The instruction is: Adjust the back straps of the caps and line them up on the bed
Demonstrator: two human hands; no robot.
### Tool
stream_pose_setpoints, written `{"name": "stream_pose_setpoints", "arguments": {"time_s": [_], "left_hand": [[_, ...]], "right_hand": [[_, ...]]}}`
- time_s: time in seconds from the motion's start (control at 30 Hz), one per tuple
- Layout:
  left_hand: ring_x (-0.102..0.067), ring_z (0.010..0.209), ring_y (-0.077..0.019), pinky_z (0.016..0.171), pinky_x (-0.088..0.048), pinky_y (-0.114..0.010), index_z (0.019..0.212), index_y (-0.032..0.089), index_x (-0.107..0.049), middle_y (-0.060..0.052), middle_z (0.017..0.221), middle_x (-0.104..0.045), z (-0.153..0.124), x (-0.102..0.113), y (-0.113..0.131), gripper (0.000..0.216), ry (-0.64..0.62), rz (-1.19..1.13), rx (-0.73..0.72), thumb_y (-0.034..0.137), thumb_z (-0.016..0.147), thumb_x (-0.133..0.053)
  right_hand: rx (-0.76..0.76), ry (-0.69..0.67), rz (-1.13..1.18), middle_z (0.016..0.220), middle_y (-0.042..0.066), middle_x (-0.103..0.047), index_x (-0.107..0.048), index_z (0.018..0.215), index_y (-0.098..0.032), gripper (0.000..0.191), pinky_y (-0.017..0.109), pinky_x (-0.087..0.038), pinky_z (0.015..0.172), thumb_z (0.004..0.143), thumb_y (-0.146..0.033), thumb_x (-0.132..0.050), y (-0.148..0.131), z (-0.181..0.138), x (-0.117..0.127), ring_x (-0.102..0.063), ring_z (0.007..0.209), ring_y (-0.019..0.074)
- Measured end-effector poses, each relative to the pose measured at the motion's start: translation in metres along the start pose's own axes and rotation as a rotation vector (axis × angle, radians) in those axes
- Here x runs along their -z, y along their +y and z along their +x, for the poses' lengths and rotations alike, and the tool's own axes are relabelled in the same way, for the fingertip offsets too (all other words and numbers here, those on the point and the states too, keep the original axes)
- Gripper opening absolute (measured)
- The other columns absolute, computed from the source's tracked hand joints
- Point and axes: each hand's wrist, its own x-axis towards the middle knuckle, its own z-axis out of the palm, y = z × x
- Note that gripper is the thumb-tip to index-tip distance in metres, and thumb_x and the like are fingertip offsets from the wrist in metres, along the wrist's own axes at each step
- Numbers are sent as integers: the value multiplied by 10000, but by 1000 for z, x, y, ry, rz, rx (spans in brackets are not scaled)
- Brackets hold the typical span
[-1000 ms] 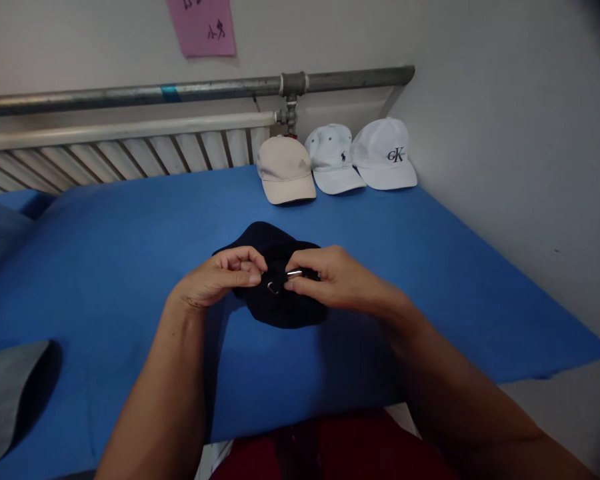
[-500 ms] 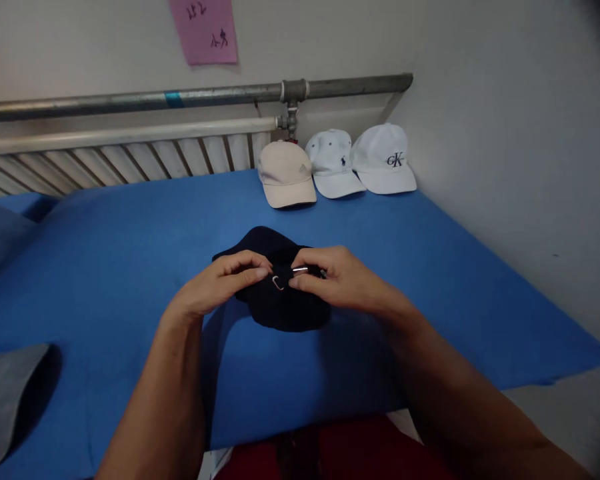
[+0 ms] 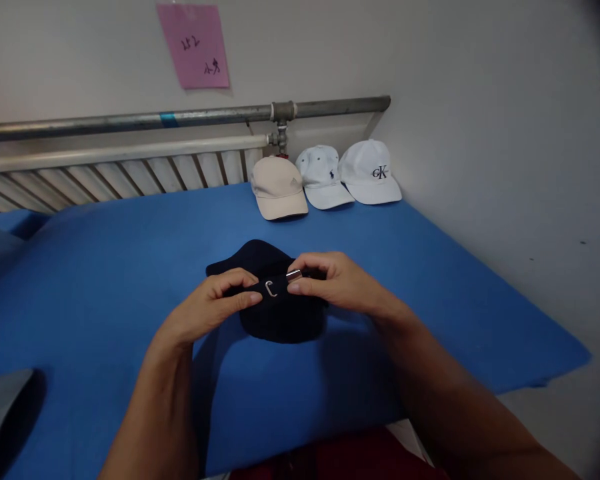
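Note:
A black baseball cap [image 3: 283, 323] is between my hands above the blue surface, its brim towards the far left. My left hand [image 3: 197, 310] is closed, thumb and fingers pinching the cap's edge. Close by those fingertips shows a C-shaped metal piece [image 3: 271, 289] on the dark fabric. With thumb and fingertips, my right hand [image 3: 343, 283] grips a small shiny metal clasp [image 3: 294, 275] at the cap's strap. A short gap separates the two metal parts. The strap's end is hidden behind my right fingers.
Along the back stand a beige cap [image 3: 280, 190], a white cap with a small dark emblem [image 3: 323, 177] and a white CK cap [image 3: 367, 170]. A radiator [image 3: 145, 177] and a pipe [image 3: 220, 115] line the wall. Grey fabric [image 3: 0, 407] lies on the blue-covered surface [image 3: 130, 267] at left.
The view has tilted up and shifted a little right. The metal clasp in my right fingers has turned and shows more of its face. Both hands keep their hold.

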Motion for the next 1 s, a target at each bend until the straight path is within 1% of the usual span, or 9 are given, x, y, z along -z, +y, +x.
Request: {"name": "stream_pose_setpoints", "arguments": {"time_s": [0.1,0.17,0.23,0.3,0.37,0.47,0.57,0.77,1.0], "left_hand": [[-454,688,-111,661,-367,-253,751,170,-630,26,701,-532,-2,2,-4,227,23,-36,20,381,830,-654],[-427,646,-101,629,-354,-245,722,168,-609,36,657,-499,-3,3,-5,269,32,-34,30,408,839,-640],[-461,685,-111,657,-372,-251,780,177,-633,26,707,-542,-5,2,-2,253,17,8,22,420,849,-624],[-507,764,-132,703,-396,-263,899,199,-655,12,814,-600,-5,-2,3,226,-3,57,29,416,835,-643],[-516,779,-141,699,-402,-265,955,212,-654,9,849,-609,-6,-6,7,245,-18,85,45,405,806,-678],[-477,700,-130,634,-373,-261,883,194,-656,14,756,-563,-5,-10,8,228,-11,53,51,413,820,-655],[-452,678,-126,618,-345,-261,832,185,-651,16,720,-534,-4,-9,3,238,5,11,38,422,831,-638],[-391,637,-103,593,-291,-242,764,178,-624,39,668,-480,2,-6,-9,249,44,-35,72,420,812,-662],[-381,612,-99,585,-288,-235,726,167,-620,42,638,-470,4,-6,-19,235,27,-155,28,381,787,-695]], "right_hand": [[-4,1,6,740,-14,-617,-687,887,-168,177,223,-401,613,802,-319,-647,1,0,1,-522,666,95],[-14,3,7,713,-21,-599,-683,868,-166,180,218,-389,589,806,-330,-644,2,1,2,-503,634,87],[-15,1,-9,686,-27,-580,-678,839,-165,197,214,-375,569,815,-357,-637,4,2,3,-487,613,82],[0,-21,-26,675,-30,-572,-677,825,-168,221,212,-368,568,825,-384,-629,6,2,4,-483,610,79],[20,-59,-40,683,-29,-581,-684,835,-172,232,211,-371,578,836,-395,-619,8,2,6,-491,616,78],[44,-94,-48,681,-23,-591,-688,832,-166,241,212,-370,580,856,-388,-596,8,2,7,-502,621,82],[48,-115,-34,670,-24,-586,-685,817,-159,234,207,-361,571,858,-372,-598,8,2,6,-499,621,80],[25,-19,-45,667,-20,-594,-695,851,-156,182,212,-356,557,855,-310,-599,12,5,2,-493,598,81],[70,-37,46,629,-28,-568,-663,781,-160,192,213,-366,547,841,-334,-607,14,4,2,-480,559,75]]}}
